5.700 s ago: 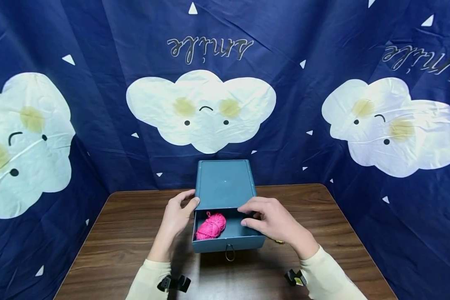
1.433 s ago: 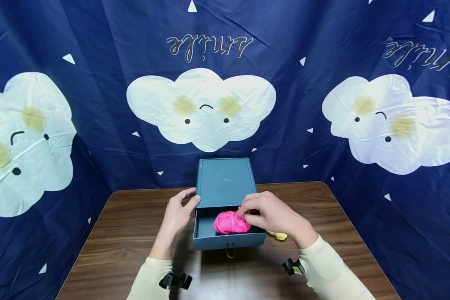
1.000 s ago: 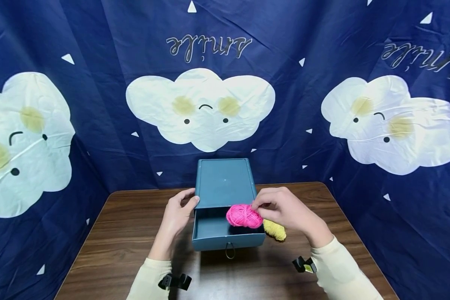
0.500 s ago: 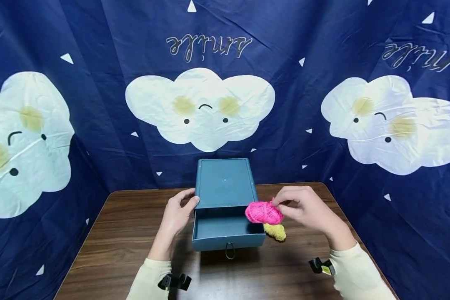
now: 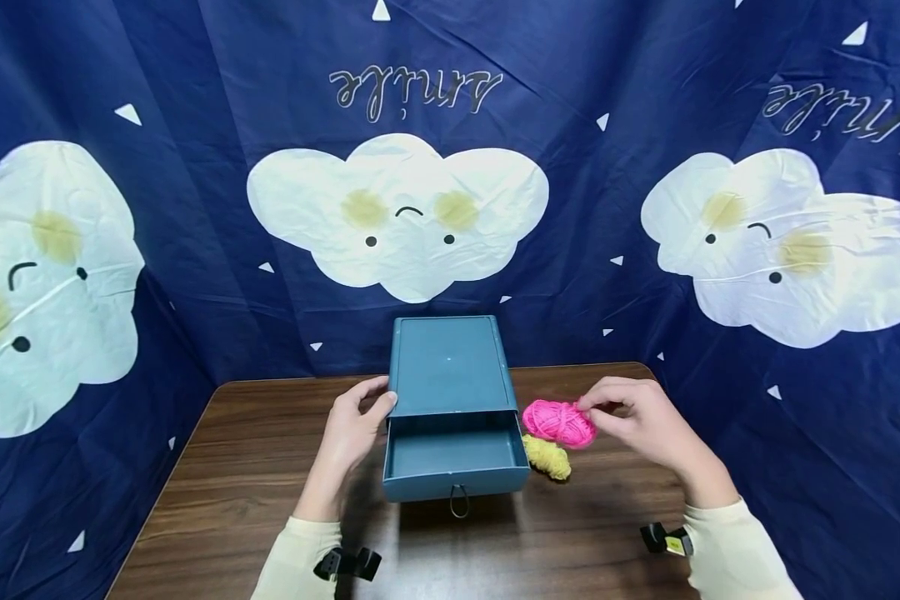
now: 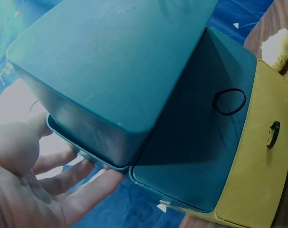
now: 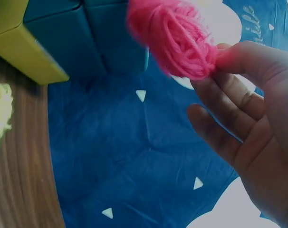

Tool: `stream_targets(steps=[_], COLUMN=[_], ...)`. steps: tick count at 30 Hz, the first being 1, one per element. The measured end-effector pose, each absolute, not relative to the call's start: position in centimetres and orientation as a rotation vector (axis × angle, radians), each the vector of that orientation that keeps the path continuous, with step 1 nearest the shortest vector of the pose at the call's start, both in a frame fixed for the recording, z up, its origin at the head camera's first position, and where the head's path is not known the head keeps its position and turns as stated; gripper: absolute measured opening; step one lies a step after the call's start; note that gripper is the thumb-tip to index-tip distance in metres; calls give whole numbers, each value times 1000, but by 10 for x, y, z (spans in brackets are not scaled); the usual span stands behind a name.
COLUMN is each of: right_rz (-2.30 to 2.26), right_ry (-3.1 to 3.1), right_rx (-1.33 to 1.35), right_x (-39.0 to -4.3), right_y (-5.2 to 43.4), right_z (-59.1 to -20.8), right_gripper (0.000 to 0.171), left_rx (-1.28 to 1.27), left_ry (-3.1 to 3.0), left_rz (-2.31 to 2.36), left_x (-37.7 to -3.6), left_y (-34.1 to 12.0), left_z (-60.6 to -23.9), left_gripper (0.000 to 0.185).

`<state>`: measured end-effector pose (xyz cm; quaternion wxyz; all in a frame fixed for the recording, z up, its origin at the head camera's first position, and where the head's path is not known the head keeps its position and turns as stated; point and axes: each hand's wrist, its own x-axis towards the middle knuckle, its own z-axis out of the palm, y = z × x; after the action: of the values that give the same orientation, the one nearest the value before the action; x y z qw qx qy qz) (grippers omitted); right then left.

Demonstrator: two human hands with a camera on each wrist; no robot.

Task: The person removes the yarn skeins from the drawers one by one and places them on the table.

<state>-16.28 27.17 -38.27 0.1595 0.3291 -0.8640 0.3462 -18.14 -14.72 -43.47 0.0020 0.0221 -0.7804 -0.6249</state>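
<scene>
My right hand [image 5: 641,421] pinches the end of a pink ball of yarn [image 5: 559,422], raised to the right of the drawer box [image 5: 450,367]. In the right wrist view, thumb and fingertips hold that yarn [image 7: 175,38] by one end. The box's top drawer [image 5: 457,483] is pulled out, nothing in it. My left hand [image 5: 351,429] rests against the box's left side, thumb by the front corner. The left wrist view shows its fingers extended along the rim. A yellow ball of yarn [image 5: 547,457] lies on the table right of the drawer, below the pink one in the head view.
Below the open drawer, the left wrist view shows another teal drawer with a black loop [image 6: 229,101] and a yellow drawer [image 6: 258,147]. The wooden table [image 5: 255,467] meets a blue cloth backdrop [image 5: 570,333] behind and at both sides.
The pink yarn lay in the drawer; the right hand has lifted it out and carried it right, past the drawer's side. The yellow yarn is now more exposed. The left hand stays put.
</scene>
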Motion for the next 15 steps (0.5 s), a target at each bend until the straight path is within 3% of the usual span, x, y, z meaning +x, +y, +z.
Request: stream_targets(steps=[15], right_rz=[861], right_ry=[-2567], right_rx=[732], right_x=[-175], right_y=[300], right_z=[-416], right_gripper=[27], left_rx=[65], left_ry=[-2450], left_rz=[-1972], left_x=[-181], left_y=[-148], left_z=[-435], left_gripper=[45])
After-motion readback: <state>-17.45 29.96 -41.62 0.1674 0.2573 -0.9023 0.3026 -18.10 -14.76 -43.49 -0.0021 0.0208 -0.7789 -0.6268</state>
